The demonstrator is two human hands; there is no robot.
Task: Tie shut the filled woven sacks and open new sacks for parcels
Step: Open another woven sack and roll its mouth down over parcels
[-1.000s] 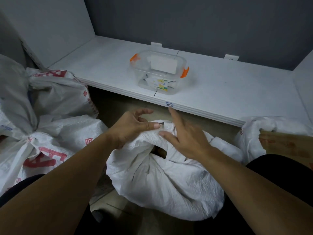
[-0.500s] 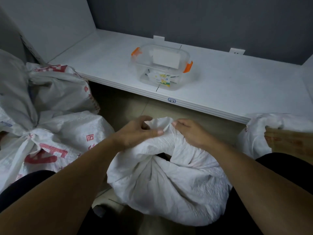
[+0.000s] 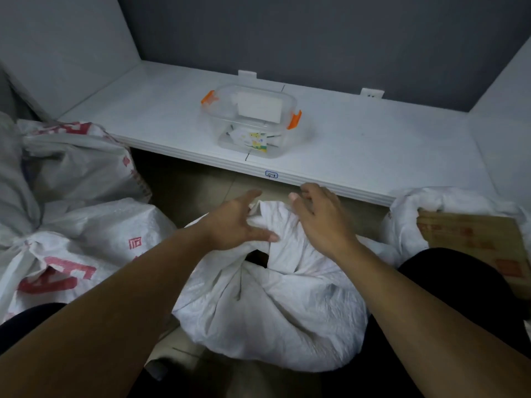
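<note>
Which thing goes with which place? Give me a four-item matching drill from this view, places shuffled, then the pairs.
Things:
1. clear plastic box
2. plain white sack
3. cardboard box
4. red-printed sack

Places:
A. far right
B. far left
C. on the white shelf
D. centre, on the floor, mouth bunched

Pairs: 1-C, 2-D, 3-A, 4-B

Left hand [image 3: 230,225] and right hand [image 3: 324,225] bare, forearms [image 3: 115,311] bare too; black trousers [image 3: 459,282], plain and dark, show on either side of the white sack [image 3: 273,311].
</note>
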